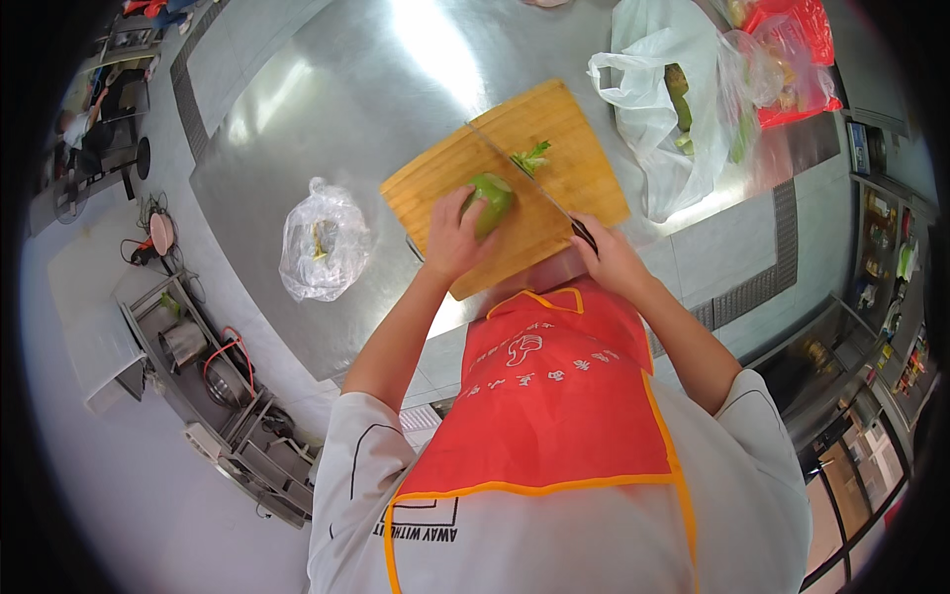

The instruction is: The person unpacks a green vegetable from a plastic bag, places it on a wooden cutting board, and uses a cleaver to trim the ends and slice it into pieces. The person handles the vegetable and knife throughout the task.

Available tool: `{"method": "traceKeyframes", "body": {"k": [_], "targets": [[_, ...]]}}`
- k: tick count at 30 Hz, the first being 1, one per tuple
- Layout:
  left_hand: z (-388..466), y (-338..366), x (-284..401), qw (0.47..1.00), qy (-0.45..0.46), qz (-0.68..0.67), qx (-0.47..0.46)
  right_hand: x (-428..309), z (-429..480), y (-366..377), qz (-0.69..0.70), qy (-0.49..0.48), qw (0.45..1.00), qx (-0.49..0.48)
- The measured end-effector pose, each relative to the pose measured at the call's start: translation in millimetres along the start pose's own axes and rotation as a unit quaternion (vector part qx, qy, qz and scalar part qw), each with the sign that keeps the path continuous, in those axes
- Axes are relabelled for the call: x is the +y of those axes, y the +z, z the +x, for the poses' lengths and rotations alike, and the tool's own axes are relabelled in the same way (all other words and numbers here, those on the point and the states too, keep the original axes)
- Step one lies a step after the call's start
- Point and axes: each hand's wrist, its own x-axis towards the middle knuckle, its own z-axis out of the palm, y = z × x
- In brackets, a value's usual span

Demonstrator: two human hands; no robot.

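A thick round green vegetable (496, 202) with a pale cut face lies on the wooden cutting board (575, 130). My left hand (456, 234) grips its near left side, thumb and fingers spread around it. In my right hand (608, 256) is the dark handle of a kitchen knife (553, 198). The blade slants up and left across the board, to the right of the vegetable and apart from it. Just beyond the blade sits a small leafy green top (534, 156), its lower edge touching or partly behind the blade; I cannot tell which.
The board rests on a stainless steel table (312, 134). To the left lies a clear plastic bag (326, 245) with something small and yellowish. At the right, a white plastic bag (646, 141) holds green produce, beside a red plastic bag (798, 37). A person (85, 130) is far left.
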Motion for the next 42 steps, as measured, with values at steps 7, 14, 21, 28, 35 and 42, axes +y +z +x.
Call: {"method": "traceKeyframes", "body": {"k": [7, 14, 21, 28, 35, 42], "targets": [[1.4, -7.8, 16.9, 0.996, -0.079, 0.042, -0.017, 11.4, -10.4, -12.0, -0.099, -0.074, 0.992, 0.036], [4.1, -15.7, 25.2, 0.988, -0.142, 0.055, 0.001, 15.8, -13.9, -20.0, -0.161, -0.093, 0.981, 0.05], [40.7, -54.0, 45.4, 0.951, -0.222, -0.029, 0.212, 7.4, -16.8, -33.8, -0.269, -0.126, 0.953, 0.058], [83.7, -92.6, 76.9, 0.989, -0.147, 0.021, -0.001, -23.7, -17.3, -26.2, -0.356, -0.236, 0.904, 0.018], [47.4, -101.0, 61.4, 0.954, -0.282, -0.047, -0.095, -50.1, -23.6, 1.6, -0.381, -0.295, 0.876, -0.021], [2.6, -124.2, 39.8, 0.976, -0.192, -0.083, -0.053, -76.7, -16.3, 25.1, -0.411, -0.335, 0.844, -0.075]]}}
